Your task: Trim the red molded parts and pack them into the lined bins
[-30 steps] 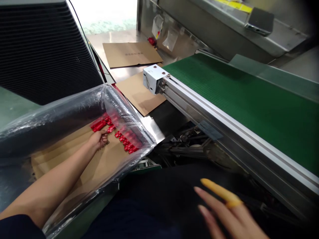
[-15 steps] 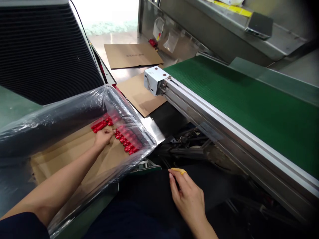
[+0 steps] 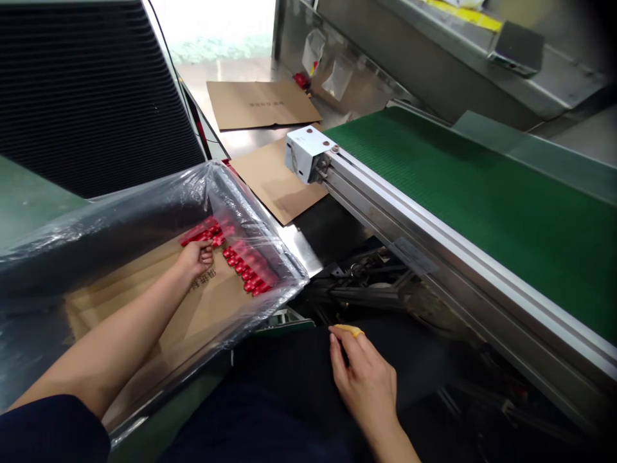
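Observation:
My left hand [image 3: 196,259] reaches inside a clear plastic liner [image 3: 120,215] and rests curled on a cardboard sheet [image 3: 159,315]. It sits just below a cluster of glossy red parts [image 3: 205,235] and beside a second slanted row of them [image 3: 248,270]. Whether the fingers hold a small part is hidden. My right hand [image 3: 361,379] hangs outside the liner over dark clothing, its fingers loosely apart and empty. One finger wears a yellow finger cot [image 3: 349,330].
A green conveyor belt [image 3: 482,206] in an aluminium frame runs along the right, ending at a white block [image 3: 306,154]. Cardboard sheets [image 3: 260,104] lie on steel beyond the liner. A black louvered panel [image 3: 87,90] stands at the left.
My right hand has risen from the lower right toward the liner's edge and then stayed nearly still. My left hand has curled and shifted slightly left, away from the slanted red row.

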### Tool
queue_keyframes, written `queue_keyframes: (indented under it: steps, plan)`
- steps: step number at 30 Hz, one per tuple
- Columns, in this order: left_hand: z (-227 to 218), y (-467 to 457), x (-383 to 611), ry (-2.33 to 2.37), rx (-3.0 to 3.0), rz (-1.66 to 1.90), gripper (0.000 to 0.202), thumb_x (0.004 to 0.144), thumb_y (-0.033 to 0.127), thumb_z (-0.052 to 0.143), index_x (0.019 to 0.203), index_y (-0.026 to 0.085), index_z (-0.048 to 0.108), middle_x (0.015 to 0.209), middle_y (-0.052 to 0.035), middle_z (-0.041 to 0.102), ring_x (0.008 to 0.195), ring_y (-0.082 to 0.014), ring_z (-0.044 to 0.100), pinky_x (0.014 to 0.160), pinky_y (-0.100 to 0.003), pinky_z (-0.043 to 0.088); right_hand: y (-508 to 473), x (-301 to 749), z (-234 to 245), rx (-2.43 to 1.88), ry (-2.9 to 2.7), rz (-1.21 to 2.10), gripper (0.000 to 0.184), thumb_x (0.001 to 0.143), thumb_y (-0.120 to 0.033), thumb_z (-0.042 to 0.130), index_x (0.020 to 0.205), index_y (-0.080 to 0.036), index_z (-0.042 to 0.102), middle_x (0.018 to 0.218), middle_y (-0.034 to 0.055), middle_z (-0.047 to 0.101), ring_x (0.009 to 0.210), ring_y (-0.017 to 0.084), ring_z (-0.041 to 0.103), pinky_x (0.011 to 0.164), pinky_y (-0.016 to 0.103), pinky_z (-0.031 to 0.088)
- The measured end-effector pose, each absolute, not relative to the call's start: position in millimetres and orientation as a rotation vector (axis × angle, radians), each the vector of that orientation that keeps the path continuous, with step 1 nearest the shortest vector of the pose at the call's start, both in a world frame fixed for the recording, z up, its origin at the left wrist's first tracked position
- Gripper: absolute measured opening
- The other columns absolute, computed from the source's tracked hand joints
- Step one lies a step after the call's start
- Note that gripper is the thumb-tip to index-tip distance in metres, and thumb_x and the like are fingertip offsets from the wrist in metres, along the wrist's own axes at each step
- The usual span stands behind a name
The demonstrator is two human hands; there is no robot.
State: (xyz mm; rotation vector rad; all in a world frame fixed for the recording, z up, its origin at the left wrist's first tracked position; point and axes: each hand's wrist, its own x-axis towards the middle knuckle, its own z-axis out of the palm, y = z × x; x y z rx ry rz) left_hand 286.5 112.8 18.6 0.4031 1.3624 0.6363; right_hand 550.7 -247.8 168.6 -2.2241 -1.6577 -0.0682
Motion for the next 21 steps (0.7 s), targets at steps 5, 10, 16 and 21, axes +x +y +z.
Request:
queue_keyframes:
  steps: [5,10,16,21]
  plan:
    - [27.4,113.6,263.5,1.374,0.349,0.6,0.024,0.1,0.033,0.066,0.116,0.014,0.065,0.101,-0.0045,0.068,0.075,-0.0142,0.066,0.062,-0.027,0.059,-247.2,548.7,168.9,-2.205,-1.667,-0.103,0.021,0.108,-0.03,0.053,0.111,-0.023,0.073,0.095,0.0013,0.074,0.076,0.015,0.071,0.065,0.027,0.046]
    - [25.4,109.8,271.2,1.412,0.443,0.602,0.026,0.1,0.035,0.066,0.117,0.014,0.065,0.103,-0.0054,0.069,0.079,-0.0157,0.067,0.066,-0.03,0.06,-246.4,547.5,169.5,-2.212,-1.657,-0.09,0.021,0.107,-0.029,0.054,0.11,-0.022,0.074,0.094,0.0012,0.074,0.074,0.015,0.07,0.065,0.026,0.046]
    - [15.6,84.5,293.6,1.535,0.75,0.59,0.025,0.099,0.034,0.068,0.115,0.014,0.066,0.106,-0.0063,0.07,0.084,-0.0176,0.069,0.072,-0.034,0.062,-245.3,547.5,169.6,-2.209,-1.649,-0.103,0.022,0.108,-0.029,0.054,0.109,-0.022,0.074,0.093,0.0016,0.073,0.074,0.015,0.07,0.065,0.026,0.046]
    - [21.4,89.5,295.0,1.695,1.062,0.568,0.027,0.098,0.035,0.069,0.115,0.014,0.067,0.11,-0.0067,0.07,0.089,-0.02,0.07,0.076,-0.037,0.062,-245.6,548.2,167.3,-2.199,-1.644,-0.11,0.023,0.108,-0.03,0.053,0.108,-0.022,0.074,0.094,0.001,0.074,0.076,0.014,0.07,0.067,0.026,0.046]
